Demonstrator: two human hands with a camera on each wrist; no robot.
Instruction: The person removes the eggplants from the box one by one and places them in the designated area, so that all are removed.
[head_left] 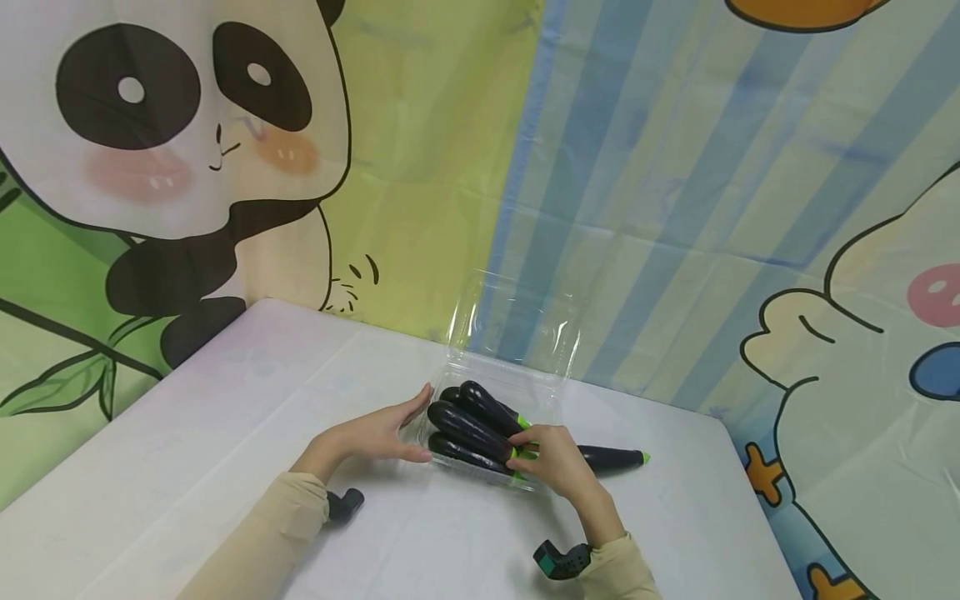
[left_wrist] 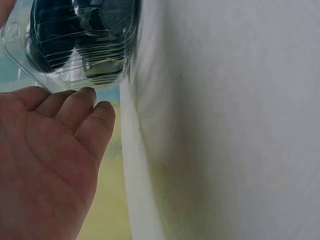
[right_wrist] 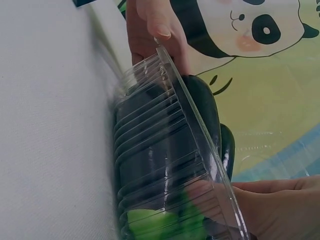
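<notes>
Several dark, glossy eggplants point(head_left: 468, 429) with green stem ends lie in a clear plastic clamshell box point(head_left: 491, 477), their stems toward the right. My right hand point(head_left: 558, 454) pinches one eggplant near its stem at the box's right end. My left hand point(head_left: 375, 433) is at the box's left end, thumb and fingers spread apart around the corners. In the left wrist view, the relaxed fingers of that left hand point(left_wrist: 55, 145) touch or nearly touch the ribbed box wall point(left_wrist: 100, 70). Another eggplant point(head_left: 611, 460) lies on the table to the right, partly hidden behind my right hand.
The transparent lid point(head_left: 517, 321) stands raised at the back of the box, near the curtain. A white-covered table point(head_left: 420, 550) carries everything. Cartoon curtains point(head_left: 652, 208) close off the back and sides. Both wrists wear a small black device point(head_left: 561, 561).
</notes>
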